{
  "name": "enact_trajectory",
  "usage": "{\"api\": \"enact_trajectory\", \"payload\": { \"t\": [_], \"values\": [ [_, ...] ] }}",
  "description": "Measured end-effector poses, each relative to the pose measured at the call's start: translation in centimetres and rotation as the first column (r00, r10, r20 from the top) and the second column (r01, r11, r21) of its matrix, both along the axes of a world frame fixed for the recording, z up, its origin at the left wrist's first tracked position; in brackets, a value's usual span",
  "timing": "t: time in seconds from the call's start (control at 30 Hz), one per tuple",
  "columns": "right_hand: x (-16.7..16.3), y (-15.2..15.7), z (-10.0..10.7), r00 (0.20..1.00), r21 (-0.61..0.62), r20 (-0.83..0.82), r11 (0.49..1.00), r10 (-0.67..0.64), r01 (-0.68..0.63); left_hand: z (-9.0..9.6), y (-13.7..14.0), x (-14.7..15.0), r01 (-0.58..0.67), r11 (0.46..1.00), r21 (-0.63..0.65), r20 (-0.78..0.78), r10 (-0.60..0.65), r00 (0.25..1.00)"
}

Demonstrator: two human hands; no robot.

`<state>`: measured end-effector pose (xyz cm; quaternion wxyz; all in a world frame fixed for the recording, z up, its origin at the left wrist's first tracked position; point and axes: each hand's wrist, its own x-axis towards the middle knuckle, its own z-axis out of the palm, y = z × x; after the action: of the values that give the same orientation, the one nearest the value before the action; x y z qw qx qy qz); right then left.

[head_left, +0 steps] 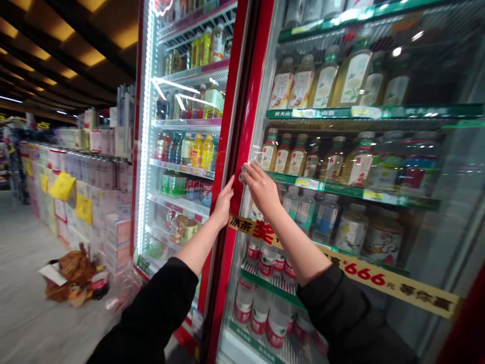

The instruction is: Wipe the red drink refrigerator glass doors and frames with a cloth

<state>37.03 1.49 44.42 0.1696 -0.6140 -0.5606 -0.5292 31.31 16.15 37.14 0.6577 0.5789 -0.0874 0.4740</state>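
Observation:
My left hand point(223, 205) rests against the red door frame point(239, 194) of a glass-fronted drinks fridge, its fingers stretched upward along the edge. Just to its right, my right hand point(261, 187) has its fingers bent and pressed together at the same frame. A small greyish thing point(243, 174) shows at those fingertips, too blurred to name. Behind the glass door point(447, 202) stand rows of bottled drinks point(297, 156). A yellow strip with printed characters point(397, 288) crosses the glass below my right forearm.
To the left stands a second lit fridge point(182, 124) with shelves of bottles and cans. Stacked goods with yellow tags point(83, 208) line the aisle further left. A brown bag point(71, 273) and clear plastic wrap point(125, 293) lie on the grey floor point(30, 323).

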Motion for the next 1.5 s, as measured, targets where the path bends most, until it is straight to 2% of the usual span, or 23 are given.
{"api": "enact_trajectory", "payload": {
  "t": [0.1,0.2,0.33,0.5,0.57,0.63,0.73,0.8,0.9,0.97,1.0,1.07,1.13,1.23,1.27,1.33,1.43,1.5],
  "values": [
    [0.4,-0.2,2.3,1.0,0.036,0.006,0.999,-0.013,0.013,0.2,-0.2,-0.4,-0.008,1.0,-0.008,-0.014,0.008,1.0],
    [0.7,-0.3,3.3,1.0,0.067,0.011,0.998,-0.014,0.013,0.2,-0.1,-0.8,0.002,1.0,-0.019,-0.05,-0.003,0.999],
    [0.8,-0.3,2.4,1.0,0.059,-0.009,0.998,0.018,-0.017,0.1,0.2,-0.8,0.033,0.999,-0.031,-0.075,-0.036,0.997],
    [0.5,-1.1,0.1,0.996,-0.166,0.073,0.985,0.051,-0.038,-0.3,0.3,-0.3,0.048,0.999,-0.017,-0.018,-0.048,0.999],
    [0.6,-1.3,0.2,0.993,-0.185,0.1,0.982,0.055,-0.036,-0.5,0.4,0.0,0.043,0.999,-0.013,-0.01,-0.043,0.999],
    [0.7,-0.7,1.1,0.996,-0.102,0.08,0.994,0.039,-0.03,-0.7,0.4,0.4,0.035,0.999,-0.027,-0.001,-0.035,0.999],
    [0.3,1.3,2.8,1.0,0.089,0.0,0.996,0.011,-0.011,-1.0,0.5,0.9,0.028,0.998,-0.061,0.003,-0.028,1.0],
    [-0.1,2.8,3.3,1.0,0.139,-0.02,0.99,0.012,-0.009,-1.1,0.4,1.1,0.04,0.997,-0.071,0.024,-0.039,0.999],
    [-0.4,3.5,2.6,0.998,-0.003,0.052,0.999,0.043,-0.043,-1.3,0.3,1.3,0.047,0.992,-0.114,0.015,-0.045,0.999],
    [0.0,2.4,1.9,0.991,-0.112,0.122,0.993,0.062,-0.048,-1.3,0.1,1.2,0.018,0.992,-0.129,-0.014,-0.02,1.0],
    [0.3,1.6,1.7,0.988,-0.122,0.143,0.992,0.058,-0.04,-1.3,0.1,1.1,0.007,0.993,-0.115,-0.018,-0.009,1.0],
    [1.1,-0.2,1.9,0.989,-0.049,0.144,0.999,0.025,-0.018,-1.2,0.0,0.8,-0.001,0.997,-0.072,-0.01,0.0,1.0],
    [1.6,-1.3,3.0,0.995,0.081,0.099,0.997,-0.012,0.004,-1.1,-0.2,0.6,0.003,0.999,-0.045,-0.012,-0.004,1.0],
    [1.5,-0.9,4.5,0.999,0.205,0.025,0.978,-0.031,0.026,-0.9,-0.3,0.3,0.013,0.999,-0.051,-0.031,-0.015,0.999],
    [1.3,-0.4,4.6,0.999,0.195,0.017,0.981,-0.03,0.026,-0.9,-0.4,0.3,0.014,0.998,-0.058,-0.033,-0.016,0.999],
    [0.6,0.6,4.0,0.999,0.095,0.033,0.995,-0.021,0.018,-1.0,-0.5,0.3,0.005,0.997,-0.078,-0.03,-0.007,1.0],
    [-0.1,0.5,1.5,0.996,-0.077,0.086,0.997,-0.003,0.01,-1.1,-0.6,0.4,-0.029,0.994,-0.107,-0.018,0.027,0.999],
    [0.1,-0.8,-0.3,0.994,-0.129,0.112,0.992,0.004,0.011,-1.1,-0.5,0.5,-0.03,0.994,-0.104,-0.002,0.029,1.0]
  ]
}}
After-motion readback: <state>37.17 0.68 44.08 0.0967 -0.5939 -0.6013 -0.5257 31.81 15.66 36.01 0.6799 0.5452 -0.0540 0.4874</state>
